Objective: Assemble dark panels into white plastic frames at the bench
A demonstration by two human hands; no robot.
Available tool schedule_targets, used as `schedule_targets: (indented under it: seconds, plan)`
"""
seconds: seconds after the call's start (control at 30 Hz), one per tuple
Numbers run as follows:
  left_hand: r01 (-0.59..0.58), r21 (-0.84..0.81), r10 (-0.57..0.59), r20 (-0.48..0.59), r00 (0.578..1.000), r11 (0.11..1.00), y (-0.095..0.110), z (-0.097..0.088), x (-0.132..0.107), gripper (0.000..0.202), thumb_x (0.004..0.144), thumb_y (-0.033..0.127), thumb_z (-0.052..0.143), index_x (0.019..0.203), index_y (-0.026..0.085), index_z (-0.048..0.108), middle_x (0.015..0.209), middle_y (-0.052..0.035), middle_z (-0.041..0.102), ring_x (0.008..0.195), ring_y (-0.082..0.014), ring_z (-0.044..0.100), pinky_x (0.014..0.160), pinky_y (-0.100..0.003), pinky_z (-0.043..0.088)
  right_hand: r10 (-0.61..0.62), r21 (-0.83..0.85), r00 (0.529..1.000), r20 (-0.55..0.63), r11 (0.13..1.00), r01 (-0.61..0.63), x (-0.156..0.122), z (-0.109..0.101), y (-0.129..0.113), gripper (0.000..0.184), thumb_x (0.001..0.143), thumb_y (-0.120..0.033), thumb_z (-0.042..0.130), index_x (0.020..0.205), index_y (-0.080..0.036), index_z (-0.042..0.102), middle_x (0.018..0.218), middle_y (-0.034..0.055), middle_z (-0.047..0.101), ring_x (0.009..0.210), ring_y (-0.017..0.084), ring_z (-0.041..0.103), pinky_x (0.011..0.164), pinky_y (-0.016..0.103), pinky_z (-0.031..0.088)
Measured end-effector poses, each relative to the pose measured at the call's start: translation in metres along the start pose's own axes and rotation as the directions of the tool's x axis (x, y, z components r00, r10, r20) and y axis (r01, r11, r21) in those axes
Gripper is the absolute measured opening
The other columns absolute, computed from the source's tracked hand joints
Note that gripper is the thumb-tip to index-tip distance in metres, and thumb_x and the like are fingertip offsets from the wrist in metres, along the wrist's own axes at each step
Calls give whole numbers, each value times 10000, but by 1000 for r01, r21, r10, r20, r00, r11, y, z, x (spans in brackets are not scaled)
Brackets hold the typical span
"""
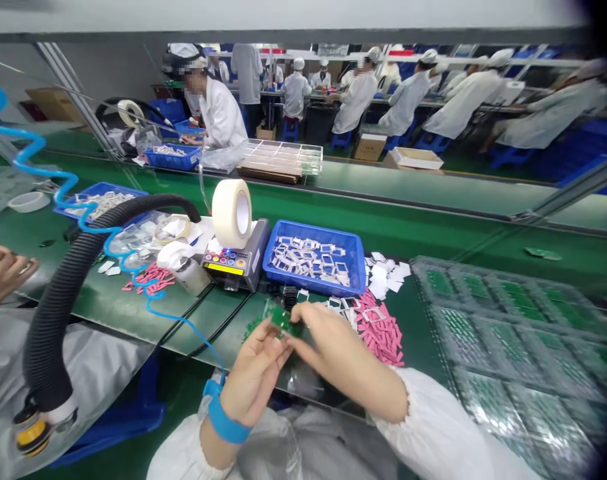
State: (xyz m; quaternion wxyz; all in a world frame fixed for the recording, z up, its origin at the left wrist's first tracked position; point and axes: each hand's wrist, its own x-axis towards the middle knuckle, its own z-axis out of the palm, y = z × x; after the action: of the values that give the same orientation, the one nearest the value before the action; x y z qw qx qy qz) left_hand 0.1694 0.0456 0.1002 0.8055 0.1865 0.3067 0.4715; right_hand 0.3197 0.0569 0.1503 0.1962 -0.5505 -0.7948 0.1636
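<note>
My left hand (253,377) and right hand (343,353) are together, their fingertips (296,320) pinching a small green circuit board (283,319) above the green conveyor belt (108,300), directly in front of me. Caution: this is a fingertip grip only. If pressure slackens, the board may drop among the loose pink pieces (381,330) just to the right or the small white frames (351,317) beside them. The blue plastic tray (356,260) sits just beyond my hands, so a careless far-side movement could knock the board against it. The blue air hose (183,319) runs close on the left and could snag my arm. A blue wrist strap (228,417) is on my left wrist; I cannot tell whether it is grounded.
</note>
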Motion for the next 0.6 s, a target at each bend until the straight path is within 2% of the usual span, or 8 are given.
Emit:
schedule_targets:
  seconds: [0.1,0.2,0.27,0.33,0.4,0.47,0.53,0.6]
  plan:
    - [63,-2,-63,-78,995,998,4,-8,3,338,781,308,640,1105,214,632,1205,-86,628,1112,-239,572,1003,-393,401,151,-120,980,-126,979,-167,28,-34,66,105,819,-247,597,904,-214,545,884,20,649,793,176,607,695,286,469]
    - [73,11,-68,-241,968,997,6,-29,-1,237,787,302,629,982,176,676,969,-85,703,941,-195,637,911,-356,472,307,-198,909,-282,908,-369,65,-68,153,160,820,-211,593,966,-157,555,914,80,645,821,206,612,737,335,469]
    - [59,3,-54,-374,926,998,5,-49,-6,191,742,264,675,907,168,689,812,-55,704,808,-162,647,823,-315,510,385,-232,869,-311,856,-462,85,-80,206,171,844,-218,580,981,-117,571,919,87,636,831,198,612,755,358,483]
    - [38,-9,-38,-495,868,999,2,-67,-13,203,683,225,722,874,162,693,747,-43,696,748,-155,643,767,-298,527,425,-264,856,-294,825,-500,98,-81,246,240,878,-287,553,1053,-123,568,1005,69,615,864,172,607,763,364,507]
    - [18,-27,-30,-567,823,999,-2,-82,-19,221,639,188,747,851,151,695,720,-47,693,733,-161,643,753,-299,535,437,-297,861,-261,812,-502,103,-78,272,263,898,-327,526,1100,-164,565,1092,61,592,911,164,598,780,356,516]
    - [9,-53,-40,-612,790,999,-6,-90,-23,220,619,153,749,832,144,695,688,-43,684,710,-160,640,737,-296,540,428,-329,873,-234,810,-486,103,-74,284,272,899,-326,523,1122,-175,559,1129,68,580,940,174,593,794,362,515]
    - [7,-74,-52,-628,777,997,-9,-92,-24,208,626,129,734,830,146,693,663,-31,670,680,-149,634,716,-288,541,408,-358,887,-214,812,-460,103,-73,287,251,913,-322,497,1116,-190,565,1143,68,575,954,168,588,808,356,508]
    - [4,-81,-53,-615,787,997,-10,-89,-23,190,647,116,713,833,152,691,659,-22,660,664,-140,628,709,-284,539,391,-383,897,-208,811,-442,105,-75,280,252,915,-322,494,1114,-184,565,1139,70,575,957,169,587,811,362,505]
